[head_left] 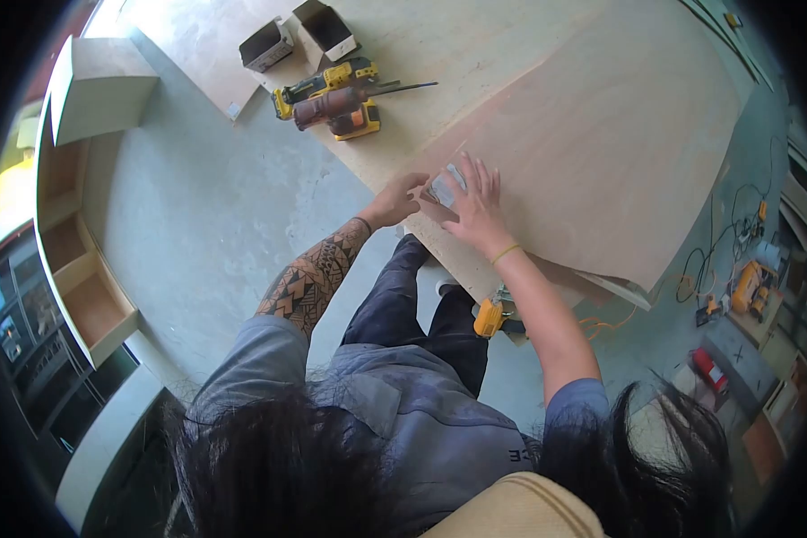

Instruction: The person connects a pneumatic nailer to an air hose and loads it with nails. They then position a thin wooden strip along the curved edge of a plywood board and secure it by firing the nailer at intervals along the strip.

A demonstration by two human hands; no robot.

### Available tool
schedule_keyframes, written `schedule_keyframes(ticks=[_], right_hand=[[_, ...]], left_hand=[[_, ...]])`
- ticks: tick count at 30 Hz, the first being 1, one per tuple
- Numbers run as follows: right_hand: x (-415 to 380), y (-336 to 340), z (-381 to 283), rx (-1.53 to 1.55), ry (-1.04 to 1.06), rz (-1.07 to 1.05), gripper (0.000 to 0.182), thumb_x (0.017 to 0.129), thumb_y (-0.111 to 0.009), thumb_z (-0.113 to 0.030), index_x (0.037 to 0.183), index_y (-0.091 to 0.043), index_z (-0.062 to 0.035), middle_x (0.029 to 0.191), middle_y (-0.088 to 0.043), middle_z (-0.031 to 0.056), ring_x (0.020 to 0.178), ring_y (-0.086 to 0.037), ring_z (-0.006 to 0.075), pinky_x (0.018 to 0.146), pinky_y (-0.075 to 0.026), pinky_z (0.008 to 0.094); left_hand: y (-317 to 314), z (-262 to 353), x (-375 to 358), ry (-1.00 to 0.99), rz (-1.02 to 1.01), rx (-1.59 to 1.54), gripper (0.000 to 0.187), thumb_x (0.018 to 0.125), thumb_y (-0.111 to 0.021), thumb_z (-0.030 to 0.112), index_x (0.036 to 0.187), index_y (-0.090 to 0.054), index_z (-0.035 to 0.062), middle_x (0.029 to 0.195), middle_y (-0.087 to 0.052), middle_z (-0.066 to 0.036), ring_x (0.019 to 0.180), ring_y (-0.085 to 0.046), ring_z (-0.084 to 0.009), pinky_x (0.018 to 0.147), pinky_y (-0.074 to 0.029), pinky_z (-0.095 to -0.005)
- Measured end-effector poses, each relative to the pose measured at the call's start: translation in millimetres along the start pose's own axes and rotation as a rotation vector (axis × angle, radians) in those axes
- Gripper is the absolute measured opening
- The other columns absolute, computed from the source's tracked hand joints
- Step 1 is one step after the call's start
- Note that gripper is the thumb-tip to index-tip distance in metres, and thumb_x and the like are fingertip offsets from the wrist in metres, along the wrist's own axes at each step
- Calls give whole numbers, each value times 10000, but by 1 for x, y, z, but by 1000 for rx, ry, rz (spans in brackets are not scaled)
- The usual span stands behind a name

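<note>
A thin pinkish-brown sheet (592,134) lies over a pale board (475,45). At the sheet's left corner, my left hand (396,199) is closed with its fingertips at the edge; what they pinch is too small to make out. My right hand (480,199) lies on the sheet close by, its fingers spread. Between the hands sits a small pale, shiny piece (444,186), partly covered by my right fingers.
Yellow-black power tools (332,97) and two small open boxes (267,45) are on the board's far left. A yellow tool (490,317) is below the near edge. Wooden cabinets (90,296) stand left; cables and tools (753,289) lie right.
</note>
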State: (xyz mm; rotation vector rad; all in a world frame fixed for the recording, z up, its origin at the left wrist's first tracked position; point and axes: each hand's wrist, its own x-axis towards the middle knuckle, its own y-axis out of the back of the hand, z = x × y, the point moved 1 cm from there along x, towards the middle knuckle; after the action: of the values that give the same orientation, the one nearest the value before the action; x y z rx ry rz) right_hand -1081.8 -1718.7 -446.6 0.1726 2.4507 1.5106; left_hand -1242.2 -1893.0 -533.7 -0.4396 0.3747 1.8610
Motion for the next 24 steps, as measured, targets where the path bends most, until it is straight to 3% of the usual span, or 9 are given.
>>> schedule_keyframes(ticks=[2,4,6,7,9,11,12,17,24], right_hand=[[30,-4,-2,-29,91,-70,967,713,-924,-376,1553,-495,-160,1653,-319,183,1591,-197,444,1289,-138,679],[52,-9,-1,-62,174,-136,962,700,-925,-421,1533,-525,-154,1636,-358,170,1616,-169,419,1302,-90,682],[67,-15,1,-164,210,-360,833,704,-904,-430,1415,-593,-127,1466,-532,165,1545,-332,373,1308,-75,668],[69,-21,4,-180,228,-378,833,704,-904,-430,1415,-593,-127,1466,-532,165,1545,-332,373,1308,-75,668],[73,-31,9,-152,228,-364,647,725,-862,-403,1277,-639,-150,1228,-613,120,1389,-497,323,1296,-107,668],[74,-34,16,-144,274,-338,630,728,-857,-399,1266,-645,-150,1211,-611,110,1320,-531,310,1289,-128,659],[74,-34,17,-122,298,-292,613,731,-853,-395,1255,-650,-150,1195,-608,99,1252,-565,298,1282,-149,651],[78,-32,15,-131,306,-332,598,712,-872,-384,1208,-663,-121,1155,-622,106,1232,-571,307,1266,-201,623],[81,-24,12,-76,295,-339,573,676,-895,-400,1131,-680,-126,1098,-609,103,1166,-558,321,1195,-274,567]], left_hand=[[3,20,-10,97,-25,206,557,927,-697,78,1470,-594,11,1571,-542,-160,1397,-576,-284,1193,-476,-402],[3,7,-8,35,0,168,539,941,-679,75,1471,-595,25,1521,-586,-155,1369,-601,-288,1172,-494,-401],[3,-4,-4,-31,22,123,523,955,-661,72,1472,-597,38,1471,-631,-149,1340,-625,-292,1151,-511,-400],[5,-7,-2,-35,-11,156,490,968,-642,72,1456,-607,48,1391,-672,-152,1282,-656,-288,1114,-527,-402],[12,-13,7,-42,-22,169,458,981,-623,72,1439,-618,58,1310,-714,-155,1224,-687,-285,1076,-543,-404],[16,-16,19,-241,-110,267,413,993,-599,94,1405,-634,92,1148,-745,-157,1099,-713,-274,983,-553,-414],[21,-15,23,-240,-94,247,413,993,-599,94,1405,-634,92,1148,-745,-157,1099,-713,-274,983,-553,-414],[31,-3,31,-146,-327,293,425,972,-610,120,1397,-621,117,1082,-738,-129,993,-709,-266,920,-549,-399],[12,-26,46,-134,-262,160,393,905,-664,90,1297,-700,94,1070,-752,-135,983,-714,-250,884,-551,-390]])
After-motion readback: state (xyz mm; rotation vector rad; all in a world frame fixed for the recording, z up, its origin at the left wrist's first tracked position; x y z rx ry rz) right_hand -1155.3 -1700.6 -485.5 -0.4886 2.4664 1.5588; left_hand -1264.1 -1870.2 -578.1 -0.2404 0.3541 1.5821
